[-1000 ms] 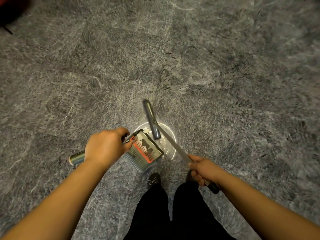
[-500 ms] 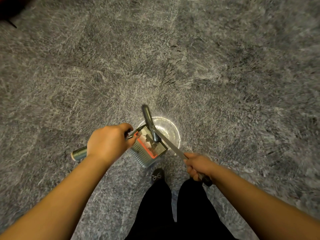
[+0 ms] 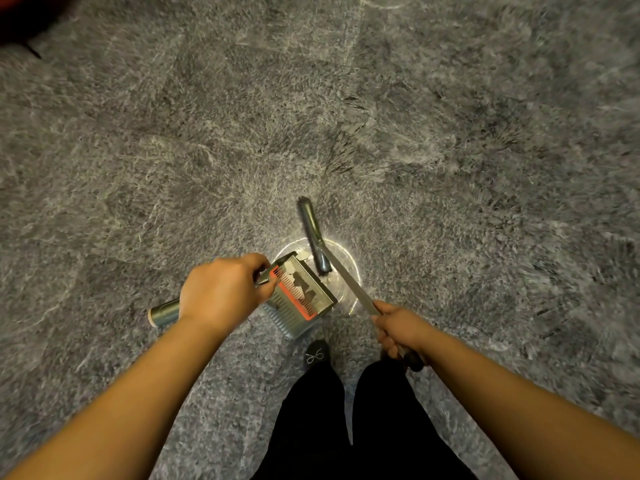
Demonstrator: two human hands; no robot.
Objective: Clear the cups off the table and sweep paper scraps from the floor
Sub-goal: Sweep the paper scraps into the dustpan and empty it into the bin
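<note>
I look straight down at a grey shaggy carpet (image 3: pixel 346 116). My left hand (image 3: pixel 221 292) grips the long handle of a grey dustpan (image 3: pixel 301 299) with a red comb edge; pale paper scraps (image 3: pixel 301 284) lie in its tray. My right hand (image 3: pixel 398 329) holds the thin metal broom handle (image 3: pixel 349 282). The dark broom head (image 3: pixel 313 233) rests on the carpet just beyond the dustpan's mouth. A bright ring of light (image 3: pixel 349 268) circles that spot. No cups are in view.
My black trouser legs and one dark shoe (image 3: pixel 317 355) stand right behind the dustpan. A dark red object (image 3: pixel 14 15) shows at the top left corner. Carpet spreads out on every side.
The broom head has swung slightly away from the dustpan and back toward it. Both hands keep their grips, and the dustpan stays in roughly the same place.
</note>
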